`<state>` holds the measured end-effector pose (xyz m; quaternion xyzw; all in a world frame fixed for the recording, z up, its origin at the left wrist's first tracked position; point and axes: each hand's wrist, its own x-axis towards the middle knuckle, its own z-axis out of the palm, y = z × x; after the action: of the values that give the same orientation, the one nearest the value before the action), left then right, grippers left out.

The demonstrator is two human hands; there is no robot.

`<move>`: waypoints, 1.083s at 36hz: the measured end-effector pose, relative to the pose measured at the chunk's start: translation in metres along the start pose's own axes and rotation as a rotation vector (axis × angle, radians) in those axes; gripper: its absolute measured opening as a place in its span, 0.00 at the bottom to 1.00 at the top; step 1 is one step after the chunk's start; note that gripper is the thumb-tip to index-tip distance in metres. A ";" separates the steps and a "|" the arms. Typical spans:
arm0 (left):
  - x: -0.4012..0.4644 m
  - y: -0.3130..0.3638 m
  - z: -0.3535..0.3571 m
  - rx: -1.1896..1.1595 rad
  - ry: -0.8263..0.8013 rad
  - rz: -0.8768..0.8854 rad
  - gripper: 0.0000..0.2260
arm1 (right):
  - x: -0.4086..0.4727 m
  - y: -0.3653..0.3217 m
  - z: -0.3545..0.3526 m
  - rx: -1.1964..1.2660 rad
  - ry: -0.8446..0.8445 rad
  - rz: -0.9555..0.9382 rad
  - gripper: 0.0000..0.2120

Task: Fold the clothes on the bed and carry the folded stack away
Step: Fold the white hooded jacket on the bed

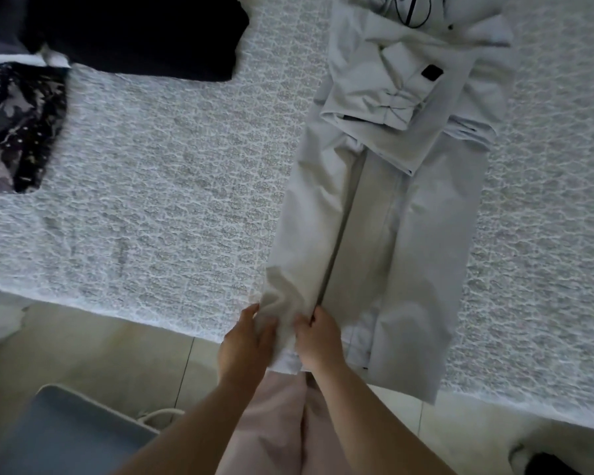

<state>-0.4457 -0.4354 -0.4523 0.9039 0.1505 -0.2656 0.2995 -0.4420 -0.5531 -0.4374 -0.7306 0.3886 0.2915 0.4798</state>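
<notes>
Textured white bedspread (158,207) under a long, smooth pale-grey jacket (374,241) — my left hand (246,341) and right hand (318,341) both pinch its hem.

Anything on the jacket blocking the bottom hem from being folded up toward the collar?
Nothing foreign. Both the left hand and right hand already grip the pale jacket at its hem. Only its own folded sleeves lie across the chest. The black garment lies well apart.
</notes>
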 end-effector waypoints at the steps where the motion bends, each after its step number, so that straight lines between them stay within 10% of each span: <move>1: -0.004 -0.002 -0.001 -0.025 0.038 -0.023 0.11 | -0.001 0.000 0.001 0.026 -0.013 0.005 0.10; 9: -0.020 -0.004 0.008 0.022 0.051 -0.400 0.13 | -0.003 0.015 -0.017 -0.382 -0.031 0.015 0.08; 14: 0.004 0.045 -0.004 0.156 0.216 -0.071 0.27 | 0.015 -0.011 -0.051 -0.380 0.041 -0.026 0.10; 30: 0.186 0.251 -0.022 0.161 0.225 0.631 0.22 | 0.159 -0.155 -0.199 -0.031 0.649 -0.142 0.18; 39: 0.285 0.325 -0.008 -0.036 0.031 0.362 0.32 | 0.220 -0.175 -0.237 0.234 0.711 -0.078 0.19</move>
<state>-0.0711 -0.6504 -0.4594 0.9146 -0.0055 -0.1907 0.3564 -0.1645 -0.7951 -0.4425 -0.7407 0.5334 -0.0452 0.4059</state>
